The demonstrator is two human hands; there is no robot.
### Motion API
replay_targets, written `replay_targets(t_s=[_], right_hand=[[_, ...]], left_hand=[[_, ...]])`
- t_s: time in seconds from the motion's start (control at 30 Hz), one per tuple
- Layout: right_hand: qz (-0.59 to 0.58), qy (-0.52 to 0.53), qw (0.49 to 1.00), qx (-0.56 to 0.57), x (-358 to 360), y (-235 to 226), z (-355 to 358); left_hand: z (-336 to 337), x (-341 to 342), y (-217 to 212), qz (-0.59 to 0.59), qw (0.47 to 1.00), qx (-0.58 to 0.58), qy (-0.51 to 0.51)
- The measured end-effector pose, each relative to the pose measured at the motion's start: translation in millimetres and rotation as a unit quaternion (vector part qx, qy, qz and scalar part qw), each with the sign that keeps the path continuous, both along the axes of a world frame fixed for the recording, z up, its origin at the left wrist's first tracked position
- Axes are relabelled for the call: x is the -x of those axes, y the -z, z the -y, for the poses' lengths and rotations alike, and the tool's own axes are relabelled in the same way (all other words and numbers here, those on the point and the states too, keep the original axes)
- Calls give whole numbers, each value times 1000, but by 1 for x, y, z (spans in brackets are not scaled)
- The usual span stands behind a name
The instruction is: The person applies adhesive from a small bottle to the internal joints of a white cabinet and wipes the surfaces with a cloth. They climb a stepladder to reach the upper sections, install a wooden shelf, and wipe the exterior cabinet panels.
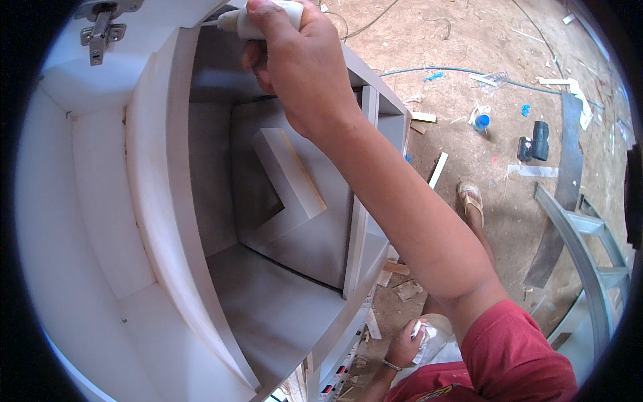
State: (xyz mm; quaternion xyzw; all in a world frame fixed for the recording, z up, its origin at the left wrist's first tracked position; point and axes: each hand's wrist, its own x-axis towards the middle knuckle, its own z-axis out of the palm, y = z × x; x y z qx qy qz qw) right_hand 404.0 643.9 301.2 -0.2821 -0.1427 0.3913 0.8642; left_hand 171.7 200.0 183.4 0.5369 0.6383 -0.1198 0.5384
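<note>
My right hand (301, 63) is closed around a white squeeze bottle (251, 23) with a tapered nozzle. The nozzle points left at the top front edge of a grey cabinet (281, 268); I cannot tell whether it touches. My right forearm crosses over the open cabinet. Inside stands a grey L-shaped panel piece (288, 174) with a bare wood-coloured edge. Low in the view, near my body, my left hand (405, 343), with a bracelet at the wrist, is closed on a crumpled white cloth or wrapper (432, 338).
A white cabinet (100, 201) with a metal hinge (100, 33) stands at left. A metal ladder (589, 254) leans at right. The dirt floor holds a cable (455, 68), a dark strip (566, 167), a black cylinder (540, 139), a blue-capped container (481, 121) and wood scraps.
</note>
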Motion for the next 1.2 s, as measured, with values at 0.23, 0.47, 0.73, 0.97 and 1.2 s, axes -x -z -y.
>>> replay_targets(t_s=[0.23, 0.47, 0.73, 0.97, 1.2], right_hand=[[-15, -16, 1000, -13, 1, 1, 0], [-28, -17, 999, -20, -1, 1, 0], [-39, -86, 995, -38, 11, 12, 15], [-49, -114, 992, -33, 44, 10, 58], [-62, -138, 988, 9, 94, 3, 110]], left_hand=[[-1, 0, 1, -12, 1000, 26, 9], [0, 0, 1, -13, 999, 30, 6], [9, 8, 6, -10, 999, 45, -2], [36, 30, 10, -3, 999, 48, -14], [93, 74, 21, -10, 997, 15, -71]])
